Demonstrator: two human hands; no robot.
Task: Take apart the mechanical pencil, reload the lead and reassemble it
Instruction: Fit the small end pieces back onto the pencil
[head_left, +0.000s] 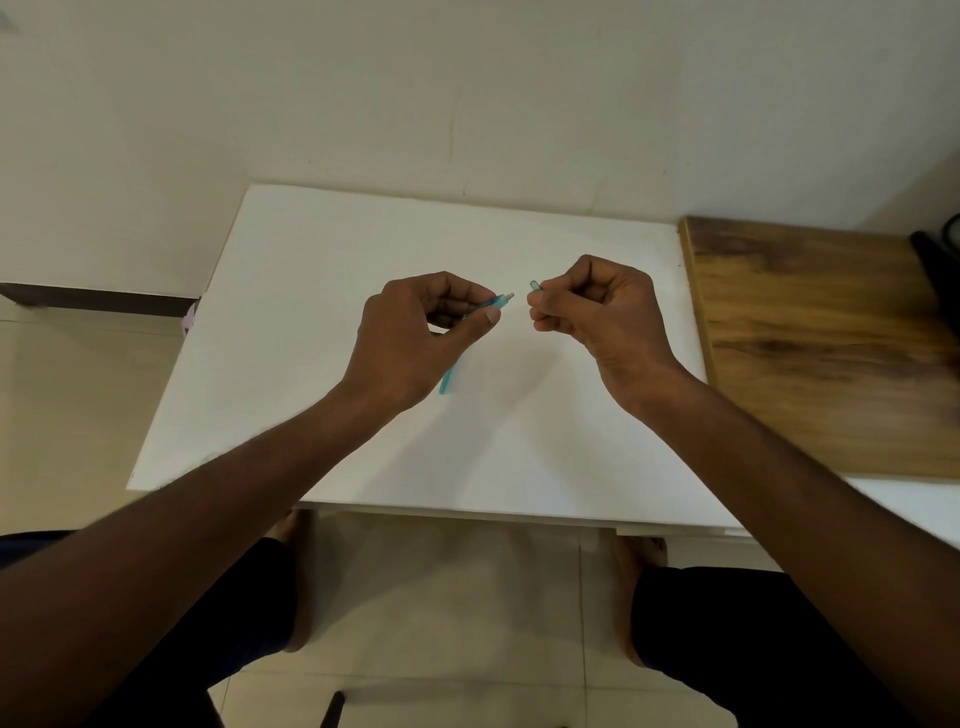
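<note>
Legible text: none found.
Pencil barrel (449, 378): no marking can be read; too small.

A single wide-angle view comes from head height, facing forward and steeply down over a white table (519, 441) pushed against a pale wall (467, 93). It sits close: both forearms run in from the bottom corners, and the hands, left (415, 332) and right (597, 312), meet near the frame's centre. The person's knees and the tiled floor (447, 597) fill the lower edge. A wooden board (821, 353) enters at the right. Straight lines bow toward the edges.
</note>
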